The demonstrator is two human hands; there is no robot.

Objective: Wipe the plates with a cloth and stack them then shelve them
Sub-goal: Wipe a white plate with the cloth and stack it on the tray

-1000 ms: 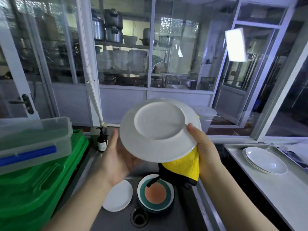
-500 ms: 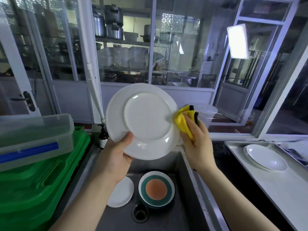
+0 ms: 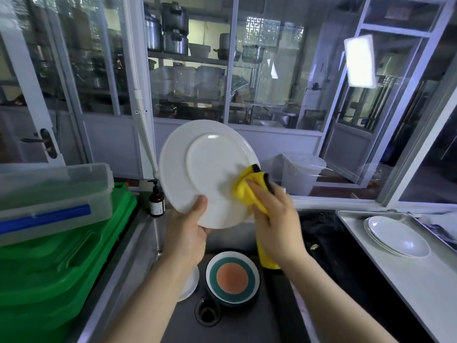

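Down in the steel sink [image 3: 158,243], closest to the person, a plate with a teal ring and an orange middle [image 3: 232,278] sits just above the drain [image 3: 207,313], on top of a darker dish, and a small white plate [image 3: 189,284] lies beside it on the left, half hidden under the forearm. Above the sink the left hand [image 3: 186,236] holds a white plate [image 3: 207,172] by its lower edge, thumb curled over the side facing the camera, the other fingers out of sight behind it; the plate is tipped up nearly on edge, its underside showing. The right hand [image 3: 274,216] presses a yellow cloth [image 3: 249,189] with a dark border against the lower right of that plate, fingers close together and bent over the bunched cloth, whose loose end hangs under the wrist. To the left stand stacked green crates [image 3: 57,263] with a clear lidded box [image 3: 49,194] on top, and a dark pump bottle [image 3: 156,199] at the sink's back corner. On the right, a metal tray [image 3: 351,219] on the counter holds a small stack of white plates [image 3: 398,236]. Farther back, a pale bin [image 3: 300,173] stands by the glass partition, and behind the glass are shelves of metal pots [image 3: 173,30].
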